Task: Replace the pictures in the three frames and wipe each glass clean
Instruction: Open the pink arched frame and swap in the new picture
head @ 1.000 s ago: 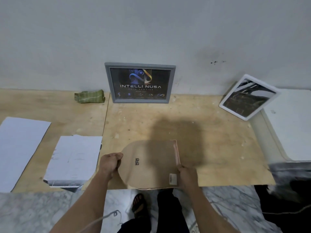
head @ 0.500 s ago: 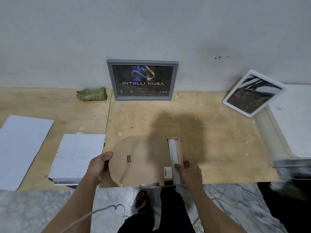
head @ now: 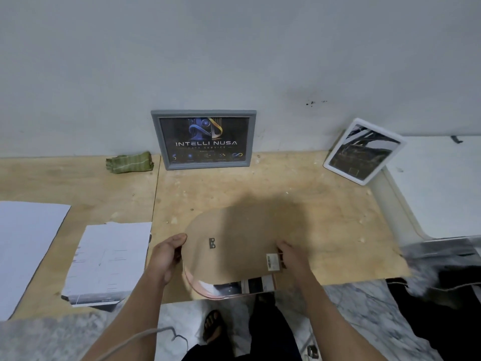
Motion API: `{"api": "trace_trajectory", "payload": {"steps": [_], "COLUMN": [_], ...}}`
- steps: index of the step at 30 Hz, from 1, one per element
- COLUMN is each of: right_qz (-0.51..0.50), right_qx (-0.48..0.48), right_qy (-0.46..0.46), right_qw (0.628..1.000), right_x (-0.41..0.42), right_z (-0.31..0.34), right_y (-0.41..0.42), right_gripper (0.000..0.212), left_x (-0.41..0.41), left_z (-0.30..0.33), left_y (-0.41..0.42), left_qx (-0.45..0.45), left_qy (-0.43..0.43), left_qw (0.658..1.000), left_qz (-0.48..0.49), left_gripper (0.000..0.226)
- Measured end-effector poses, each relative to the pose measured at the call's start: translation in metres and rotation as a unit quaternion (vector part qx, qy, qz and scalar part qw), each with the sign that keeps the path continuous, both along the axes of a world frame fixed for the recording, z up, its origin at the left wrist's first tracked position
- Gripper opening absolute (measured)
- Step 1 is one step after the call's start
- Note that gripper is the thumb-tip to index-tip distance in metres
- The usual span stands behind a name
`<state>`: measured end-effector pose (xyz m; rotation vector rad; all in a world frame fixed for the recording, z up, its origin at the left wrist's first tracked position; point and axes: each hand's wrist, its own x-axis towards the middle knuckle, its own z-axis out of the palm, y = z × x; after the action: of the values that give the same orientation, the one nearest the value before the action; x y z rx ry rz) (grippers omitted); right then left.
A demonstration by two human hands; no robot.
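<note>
A pink arch-shaped frame [head: 200, 285] lies face down at the front edge of the plywood table [head: 325, 212]. Its brown backing board [head: 234, 243] is slid off-centre, so a strip of the picture shows along the near side. My left hand [head: 166, 254] grips the board's rounded left edge. My right hand [head: 291, 256] pinches its right edge beside a barcode label. A grey frame [head: 204, 139] with a dark logo picture leans upright against the wall. A white frame [head: 364, 151] leans tilted at the back right.
A folded green cloth [head: 129, 162] lies by the wall, left of the grey frame. Two white paper sheets [head: 109, 259] [head: 23, 246] lie on the left of the table. A white surface [head: 442, 183] adjoins the table on the right.
The backing board has shifted away from me on the pink frame, uncovering a strip of picture at the near side. My right hand moved up along the right edge.
</note>
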<state>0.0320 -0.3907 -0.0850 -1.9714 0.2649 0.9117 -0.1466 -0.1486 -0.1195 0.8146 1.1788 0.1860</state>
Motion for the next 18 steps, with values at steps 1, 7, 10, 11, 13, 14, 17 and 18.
{"api": "trace_trajectory", "payload": {"steps": [1, 7, 10, 11, 13, 14, 17, 18], "right_qz": [-0.007, -0.044, -0.02, -0.009, 0.005, 0.006, 0.003, 0.009], "right_qx": [0.0, -0.01, -0.071, -0.096, -0.13, -0.143, -0.176, -0.185], "right_qy": [-0.008, -0.104, -0.155, -0.166, -0.178, -0.186, -0.185, -0.179], "right_qw": [1.0, 0.994, 0.985, 0.981, 0.975, 0.972, 0.967, 0.966], "right_x": [0.007, 0.049, 0.075, 0.083, 0.105, 0.114, 0.139, 0.149], "right_z": [0.003, 0.02, 0.019, 0.019, 0.017, 0.015, 0.006, -0.001], "right_y": [-0.003, -0.048, -0.084, -0.095, -0.122, -0.132, -0.157, -0.166], "right_gripper": [0.02, 0.017, 0.022, 0.023, 0.024, 0.024, 0.026, 0.025], "left_x": [0.008, 0.069, 0.105, 0.115, 0.143, 0.154, 0.181, 0.19], "left_z": [0.003, 0.017, 0.02, 0.022, 0.022, 0.023, 0.021, 0.016], "left_y": [-0.006, -0.049, -0.083, -0.093, -0.116, -0.126, -0.153, -0.163], "left_qx": [0.0, 0.05, 0.094, 0.117, 0.157, 0.165, 0.166, 0.175], "left_qy": [-0.004, 0.013, 0.022, 0.021, 0.028, 0.032, 0.043, 0.057], "left_qw": [1.0, 0.998, 0.991, 0.987, 0.977, 0.973, 0.964, 0.96], "left_qz": [-0.003, -0.044, -0.089, -0.105, -0.144, -0.16, -0.204, -0.212], "left_gripper": [0.029, 0.011, 0.007, 0.007, 0.01, 0.013, 0.029, 0.034]}}
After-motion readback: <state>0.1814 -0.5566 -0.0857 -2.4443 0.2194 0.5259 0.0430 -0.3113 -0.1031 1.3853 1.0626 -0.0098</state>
